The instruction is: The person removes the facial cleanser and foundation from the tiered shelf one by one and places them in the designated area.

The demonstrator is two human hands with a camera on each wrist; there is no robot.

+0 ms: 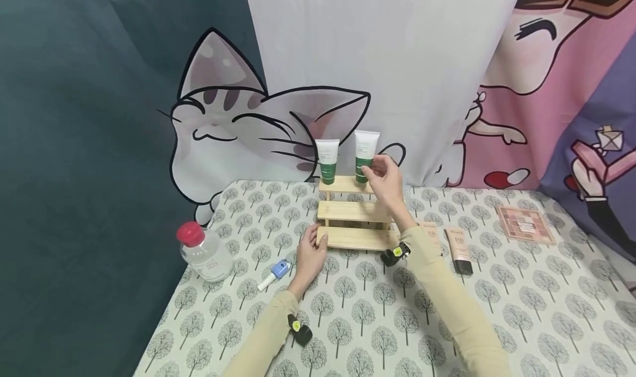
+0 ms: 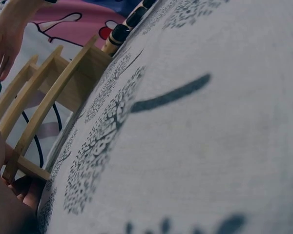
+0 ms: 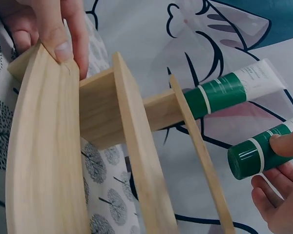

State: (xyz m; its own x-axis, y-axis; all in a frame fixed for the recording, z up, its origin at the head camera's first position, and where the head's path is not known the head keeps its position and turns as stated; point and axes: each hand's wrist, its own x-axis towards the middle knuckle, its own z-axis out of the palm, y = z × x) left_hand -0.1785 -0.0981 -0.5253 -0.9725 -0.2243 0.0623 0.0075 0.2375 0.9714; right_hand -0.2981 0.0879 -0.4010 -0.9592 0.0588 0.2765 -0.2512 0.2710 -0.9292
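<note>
One printed curtain [image 1: 377, 46] hangs right behind the bench [image 1: 348, 305], so what leeway there is lies on the near side and between things rather than at the back. By the far edge stands the three-step rack [image 1: 351, 211], its lowest step toward the person. The bottle [image 1: 207, 258] sits close to the left edge, well apart from the rack; the palette [image 1: 525, 225] lies over on the far right.

The left hand [image 1: 310, 253] grips the left end of the lowest step, thumb on top — likely to stop the rack sliding. The right hand [image 1: 389, 181] has its fingers narrowed on one green tube [image 1: 366, 145], low on its side, base just above the top step; that low hold probably helps steer the base. Coming from the right, it keeps off the other green tube [image 1: 327, 159], upright on its cap at the step's left end — a gap parts the two.

Two BB tubes [image 1: 457, 247] lie right of the rack, one partly behind the right sleeve [image 1: 442, 288]. Smallest, the vial [image 1: 274, 274] lies just beside the left forearm.
</note>
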